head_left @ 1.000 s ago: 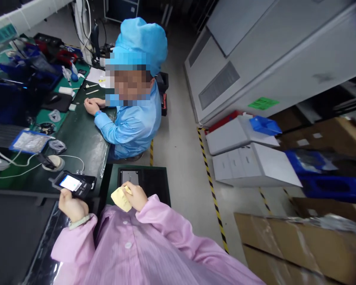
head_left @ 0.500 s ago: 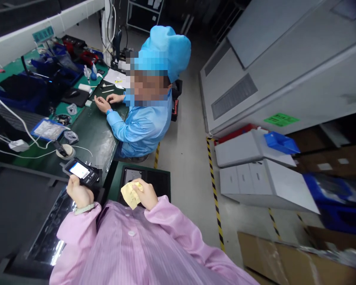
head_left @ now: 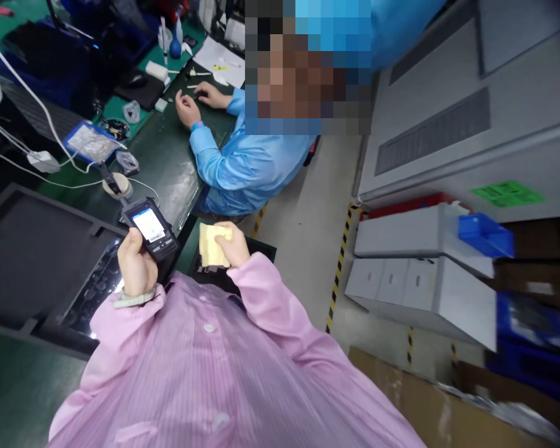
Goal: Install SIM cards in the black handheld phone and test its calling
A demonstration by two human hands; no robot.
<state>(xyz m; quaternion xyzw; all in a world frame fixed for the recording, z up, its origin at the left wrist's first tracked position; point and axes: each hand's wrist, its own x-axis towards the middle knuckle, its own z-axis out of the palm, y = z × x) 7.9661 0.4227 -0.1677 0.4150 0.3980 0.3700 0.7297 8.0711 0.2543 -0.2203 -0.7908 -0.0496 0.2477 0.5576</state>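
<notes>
My left hand (head_left: 135,264) is wrapped round a black handheld device (head_left: 150,229) with a lit white screen, held up over the edge of the green bench (head_left: 168,168). My right hand (head_left: 236,244) pinches a pale yellow cloth (head_left: 211,244) close to my chest, above a dark flat tray (head_left: 214,274) at the bench's end. Both arms wear pink striped sleeves, and a white wrist strap (head_left: 131,299) circles my left wrist.
A co-worker in a blue coat (head_left: 247,162) sits at the bench, both hands (head_left: 186,109) resting on it among small tools and papers. A black foam tray (head_left: 32,255) lies at my left. White cables, a blue tray (head_left: 91,142), grey cabinets (head_left: 420,261), cardboard boxes (head_left: 448,398) and hazard tape (head_left: 338,274) surround.
The view has swung down and toward the co-worker, who now looms larger. My left hand has tilted the device more upright. My right hand still pinches the yellow cloth, raised a little.
</notes>
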